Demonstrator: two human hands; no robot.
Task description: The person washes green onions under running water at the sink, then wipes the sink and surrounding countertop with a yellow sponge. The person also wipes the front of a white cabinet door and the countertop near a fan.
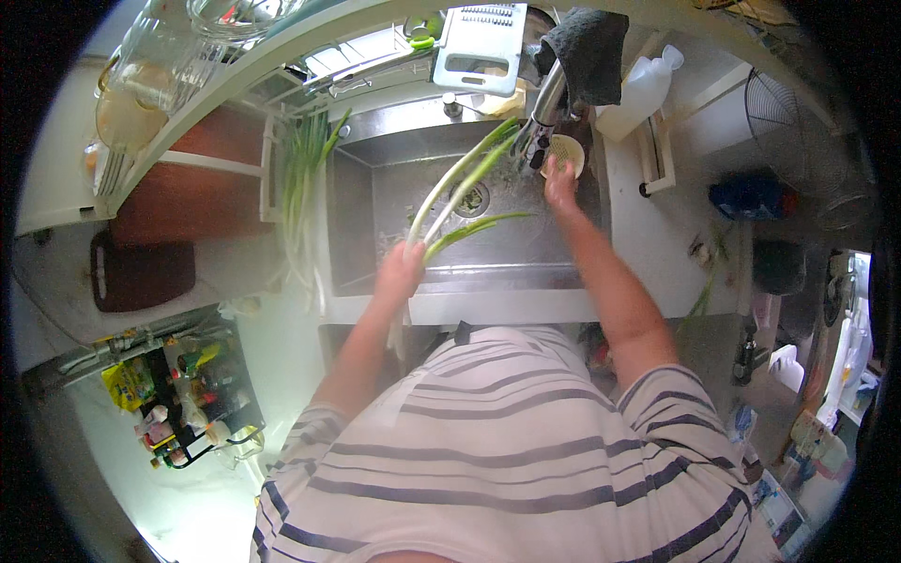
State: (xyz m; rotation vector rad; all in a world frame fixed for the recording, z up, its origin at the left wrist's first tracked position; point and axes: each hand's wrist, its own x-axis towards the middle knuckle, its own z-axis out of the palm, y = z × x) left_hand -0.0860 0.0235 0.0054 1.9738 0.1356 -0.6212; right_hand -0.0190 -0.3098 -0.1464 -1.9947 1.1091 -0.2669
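My left hand grips a few green onions near their white ends, holding them slanted over the stainless steel sink. Their green tops reach toward the faucet, where water seems to run from the head. At the sink's back right, my right hand has its fingers on a round, cream-coloured perforated piece, perhaps a strainer. The fingers' far side is hidden. Green scraps sit in the drain. On the counter left of the sink lies a bunch of green onions.
A white grater board stands behind the sink. A dark cloth drapes by the faucet, beside a white plastic bottle. Onion trimmings lie on the right counter. A rack of packets and jars is at left.
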